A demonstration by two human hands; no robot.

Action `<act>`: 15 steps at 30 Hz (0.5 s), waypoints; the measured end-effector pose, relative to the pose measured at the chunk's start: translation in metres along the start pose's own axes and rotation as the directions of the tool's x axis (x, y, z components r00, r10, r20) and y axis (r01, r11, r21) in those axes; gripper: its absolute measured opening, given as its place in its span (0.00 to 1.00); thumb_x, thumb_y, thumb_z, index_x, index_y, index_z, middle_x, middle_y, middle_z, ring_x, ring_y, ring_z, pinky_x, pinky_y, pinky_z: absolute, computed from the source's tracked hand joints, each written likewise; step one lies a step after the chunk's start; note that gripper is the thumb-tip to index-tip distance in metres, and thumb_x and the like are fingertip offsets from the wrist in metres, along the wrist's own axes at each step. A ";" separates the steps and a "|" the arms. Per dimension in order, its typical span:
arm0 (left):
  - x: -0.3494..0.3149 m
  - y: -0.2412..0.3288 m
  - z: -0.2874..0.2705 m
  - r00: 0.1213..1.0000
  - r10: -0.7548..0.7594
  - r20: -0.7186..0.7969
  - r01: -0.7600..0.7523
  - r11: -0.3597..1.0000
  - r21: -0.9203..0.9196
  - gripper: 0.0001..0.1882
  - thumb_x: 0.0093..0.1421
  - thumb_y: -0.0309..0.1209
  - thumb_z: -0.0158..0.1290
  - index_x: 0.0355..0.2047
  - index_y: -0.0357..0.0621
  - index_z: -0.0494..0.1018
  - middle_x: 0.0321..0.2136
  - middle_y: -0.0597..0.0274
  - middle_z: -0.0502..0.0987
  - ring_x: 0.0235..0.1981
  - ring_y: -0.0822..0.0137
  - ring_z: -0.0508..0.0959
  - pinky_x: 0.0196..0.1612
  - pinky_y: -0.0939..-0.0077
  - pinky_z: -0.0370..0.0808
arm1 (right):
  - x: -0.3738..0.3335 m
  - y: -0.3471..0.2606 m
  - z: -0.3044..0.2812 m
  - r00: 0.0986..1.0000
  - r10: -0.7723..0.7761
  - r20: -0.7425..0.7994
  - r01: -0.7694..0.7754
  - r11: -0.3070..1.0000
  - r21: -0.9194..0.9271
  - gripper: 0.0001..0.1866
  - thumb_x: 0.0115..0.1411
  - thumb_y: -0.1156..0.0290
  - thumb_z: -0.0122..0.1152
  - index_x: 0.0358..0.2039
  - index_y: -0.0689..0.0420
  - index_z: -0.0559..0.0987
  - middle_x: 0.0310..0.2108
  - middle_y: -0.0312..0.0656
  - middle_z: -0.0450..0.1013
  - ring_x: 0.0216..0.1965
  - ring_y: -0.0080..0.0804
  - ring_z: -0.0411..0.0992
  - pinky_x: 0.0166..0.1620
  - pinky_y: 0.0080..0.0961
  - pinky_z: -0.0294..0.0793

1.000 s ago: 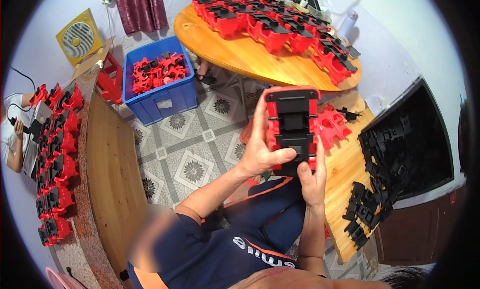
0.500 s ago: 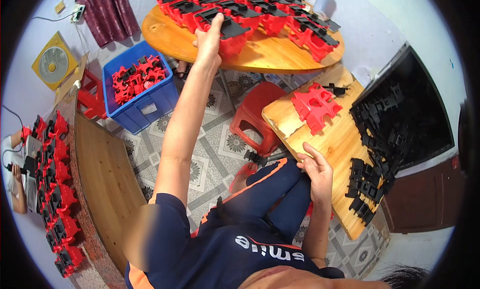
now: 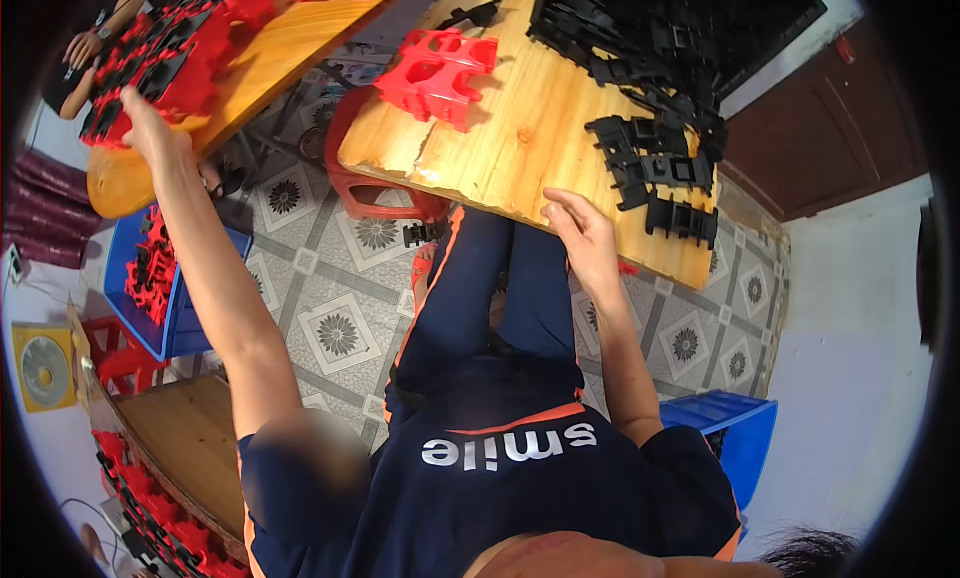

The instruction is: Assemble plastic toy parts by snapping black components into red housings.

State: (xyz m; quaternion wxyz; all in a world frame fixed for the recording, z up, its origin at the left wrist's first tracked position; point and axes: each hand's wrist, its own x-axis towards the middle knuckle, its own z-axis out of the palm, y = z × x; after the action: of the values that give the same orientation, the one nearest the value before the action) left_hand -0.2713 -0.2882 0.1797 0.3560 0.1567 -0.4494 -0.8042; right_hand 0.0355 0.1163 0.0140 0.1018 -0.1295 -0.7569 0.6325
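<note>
At the near edge of the oval wooden table, my left hand (image 3: 156, 133) is at a red plastic part with a black insert (image 3: 112, 126). Its thumb lies over the part, and the other fingers are mostly hidden. Rows of similar red-and-black parts (image 3: 205, 53) stand beside it. My right hand (image 3: 588, 240) is empty, its fingers apart and slightly bent, by the front edge of the wooden work table (image 3: 520, 168). On that table lie a bare red plastic part (image 3: 438, 78), a small black piece (image 3: 472, 16) and several black plastic pieces (image 3: 655, 163).
A dark tray (image 3: 700, 28) heaped with black pieces stands on the work table's far side. Below are a red stool (image 3: 350, 158) and a blue crate of red parts (image 3: 185, 313). Another blue crate (image 3: 740, 438) is at right. Another person's hand (image 3: 82, 50) shows far left.
My view has turned right, so the oval table now sits at upper left and the work table is central. My left hand stays at the row of parts; my right hand remains empty.
</note>
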 end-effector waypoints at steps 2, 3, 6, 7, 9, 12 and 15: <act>-0.060 -0.012 -0.003 0.910 0.414 -0.039 -0.393 0.887 0.243 0.36 0.62 0.40 0.55 0.63 0.36 0.52 0.61 0.43 0.56 0.57 0.53 0.68 0.58 0.56 0.67 | 0.019 0.006 0.006 0.989 -0.124 -0.080 0.120 0.991 -0.051 0.18 0.65 0.71 0.58 0.53 0.66 0.75 0.47 0.46 0.76 0.43 0.26 0.76 0.46 0.21 0.74; -0.096 -0.037 -0.003 0.872 0.481 0.093 -0.489 0.848 0.204 0.35 0.63 0.37 0.54 0.63 0.36 0.52 0.57 0.46 0.59 0.55 0.55 0.67 0.58 0.59 0.65 | 0.032 0.010 0.011 0.957 -0.251 -0.148 0.234 0.964 -0.126 0.19 0.63 0.71 0.60 0.53 0.65 0.74 0.45 0.45 0.76 0.40 0.25 0.76 0.44 0.21 0.74; -0.207 -0.088 -0.005 0.655 0.523 0.545 -0.698 0.695 0.171 0.22 0.63 0.33 0.52 0.56 0.39 0.66 0.53 0.51 0.64 0.53 0.57 0.65 0.59 0.66 0.60 | 0.095 0.003 0.061 0.916 -0.348 -0.198 0.333 0.937 -0.102 0.21 0.62 0.71 0.61 0.54 0.65 0.73 0.45 0.48 0.77 0.42 0.28 0.76 0.44 0.23 0.75; -0.211 -0.107 -0.009 0.438 0.436 0.786 -0.823 0.545 0.157 0.19 0.64 0.35 0.51 0.54 0.44 0.70 0.59 0.52 0.62 0.59 0.55 0.62 0.61 0.61 0.57 | 0.116 -0.001 0.080 0.908 -0.357 -0.218 0.327 0.931 -0.162 0.19 0.63 0.73 0.61 0.53 0.66 0.73 0.46 0.49 0.76 0.44 0.25 0.76 0.45 0.21 0.76; -0.249 -0.168 0.009 0.518 0.252 0.818 -0.804 0.471 0.363 0.21 0.66 0.44 0.48 0.59 0.64 0.70 0.66 0.55 0.57 0.64 0.44 0.54 0.64 0.44 0.47 | 0.163 0.020 0.093 0.904 -0.370 -0.213 0.327 0.921 -0.214 0.17 0.62 0.73 0.62 0.50 0.66 0.73 0.44 0.48 0.77 0.42 0.24 0.76 0.44 0.20 0.76; -0.231 -0.244 0.003 0.512 0.046 0.858 -0.749 0.513 0.419 0.19 0.67 0.45 0.47 0.57 0.67 0.72 0.69 0.59 0.54 0.64 0.39 0.53 0.64 0.42 0.51 | 0.172 0.035 0.084 0.926 -0.351 -0.138 0.320 0.925 -0.202 0.14 0.61 0.74 0.63 0.46 0.65 0.74 0.39 0.45 0.78 0.39 0.23 0.76 0.42 0.20 0.75; -0.213 -0.268 0.003 0.421 0.126 0.898 -0.819 0.478 0.317 0.18 0.67 0.45 0.47 0.56 0.67 0.74 0.69 0.60 0.53 0.64 0.39 0.53 0.63 0.40 0.53 | 0.145 0.047 0.045 0.942 -0.308 -0.134 0.296 0.950 -0.097 0.11 0.61 0.76 0.62 0.44 0.63 0.74 0.34 0.42 0.79 0.36 0.23 0.76 0.39 0.22 0.75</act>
State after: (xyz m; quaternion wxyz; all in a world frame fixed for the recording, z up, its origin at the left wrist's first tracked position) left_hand -0.2402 -0.0422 -0.0570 0.2627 -0.2334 -0.8592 -0.3718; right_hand -0.1127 0.1293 -0.0413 0.2482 -0.0620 -0.7816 0.5690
